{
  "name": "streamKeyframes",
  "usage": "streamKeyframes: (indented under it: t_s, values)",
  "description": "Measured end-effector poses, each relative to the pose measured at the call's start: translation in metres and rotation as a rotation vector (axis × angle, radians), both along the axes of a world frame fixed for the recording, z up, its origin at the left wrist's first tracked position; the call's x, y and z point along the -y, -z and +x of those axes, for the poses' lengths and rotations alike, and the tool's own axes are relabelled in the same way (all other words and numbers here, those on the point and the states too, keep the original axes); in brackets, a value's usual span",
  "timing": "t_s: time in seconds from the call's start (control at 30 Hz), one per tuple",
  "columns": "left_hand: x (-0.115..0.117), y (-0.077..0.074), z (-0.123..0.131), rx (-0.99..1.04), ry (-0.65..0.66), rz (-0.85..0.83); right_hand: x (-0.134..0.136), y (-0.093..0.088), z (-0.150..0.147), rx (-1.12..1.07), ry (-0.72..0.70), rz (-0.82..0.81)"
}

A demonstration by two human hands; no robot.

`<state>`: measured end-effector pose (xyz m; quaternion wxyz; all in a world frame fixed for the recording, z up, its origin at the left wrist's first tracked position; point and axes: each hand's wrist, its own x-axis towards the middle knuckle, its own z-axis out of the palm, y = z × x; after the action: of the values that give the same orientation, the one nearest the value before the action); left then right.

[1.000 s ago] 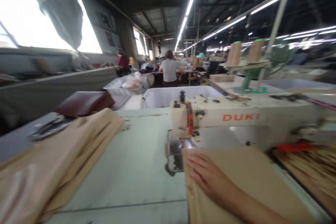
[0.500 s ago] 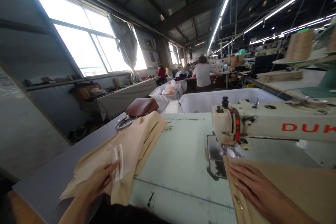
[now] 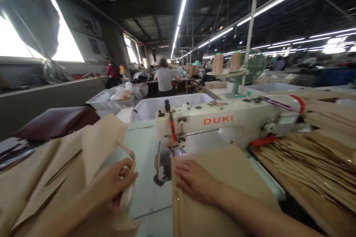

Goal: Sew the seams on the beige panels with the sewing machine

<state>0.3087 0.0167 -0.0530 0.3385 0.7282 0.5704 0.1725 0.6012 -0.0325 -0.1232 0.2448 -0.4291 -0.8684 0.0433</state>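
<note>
My left hand (image 3: 119, 179) is closed, fingers curled round the lifted edge of a tan piece (image 3: 103, 133) with a pale strip along it. This piece lies over a stack of similar tan pieces (image 3: 55, 166) at the left. My right hand (image 3: 196, 181) lies flat, fingers stretched out, on a tan panel (image 3: 222, 159). The panel's left edge reaches up close to the presser foot of the sewing machine (image 3: 200, 118), marked DUKI. A small shiny spot shows on the panel near its left edge. The left fingertips are partly blurred.
A brown leather bag (image 3: 55, 122) lies behind the left stack. Several tan pieces (image 3: 314, 163) are piled at the right. White bins (image 3: 116, 98) stand behind the machine. Thread cones (image 3: 217, 63) sit on a stand. A person in a light shirt (image 3: 164, 79) sits farther back.
The view has turned right, bringing the whole machine and right pile into sight. My left hand has taken hold of the tan piece and lifted its edge. My right hand stays on the panel.
</note>
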Motion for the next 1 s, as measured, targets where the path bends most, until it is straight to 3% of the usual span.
streamKeyframes:
  t_s: [0.07,0.1,0.17,0.23,0.3,0.37,0.43,0.53,0.6,0.73,0.8,0.93,1.0]
  values:
    - [0.019,0.015,0.049,0.06,0.176,-0.175,0.001,-0.001,0.001,-0.012,0.007,-0.005]
    - [0.029,0.016,0.066,0.104,0.233,-0.297,0.002,-0.002,0.002,-0.023,0.006,-0.006]
    - [0.041,0.002,0.084,0.164,0.358,-0.416,0.004,-0.003,0.003,-0.051,-0.003,-0.008]
    - [0.04,-0.019,0.084,0.124,0.575,-0.36,0.005,-0.004,0.003,-0.075,-0.016,-0.014]
    - [0.024,-0.032,0.074,0.1,0.676,-0.152,0.005,-0.004,0.003,-0.089,-0.018,-0.021]
    - [-0.002,-0.027,0.061,0.175,0.54,0.198,0.005,-0.004,0.003,-0.09,-0.014,-0.023]
    - [-0.026,-0.006,0.051,0.148,0.453,0.578,0.004,-0.003,0.003,-0.086,-0.003,-0.021]
    - [-0.046,0.034,0.041,0.058,0.529,0.9,0.003,-0.001,0.003,-0.079,0.013,-0.014]
    - [-0.051,0.051,0.036,0.073,0.429,1.015,0.003,0.001,0.003,-0.072,0.011,-0.008]
    - [-0.056,0.061,0.028,0.14,-0.013,1.039,0.003,0.004,0.004,-0.05,0.012,-0.009]
    - [-0.053,0.066,0.023,0.092,-0.083,0.946,0.003,0.005,0.004,-0.042,0.023,-0.016]
    - [-0.014,0.084,0.007,-0.137,0.115,0.737,0.002,0.006,0.003,-0.051,0.033,-0.024]
    - [0.012,0.09,-0.005,-0.38,0.26,0.619,0.002,0.007,0.003,-0.051,0.026,-0.025]
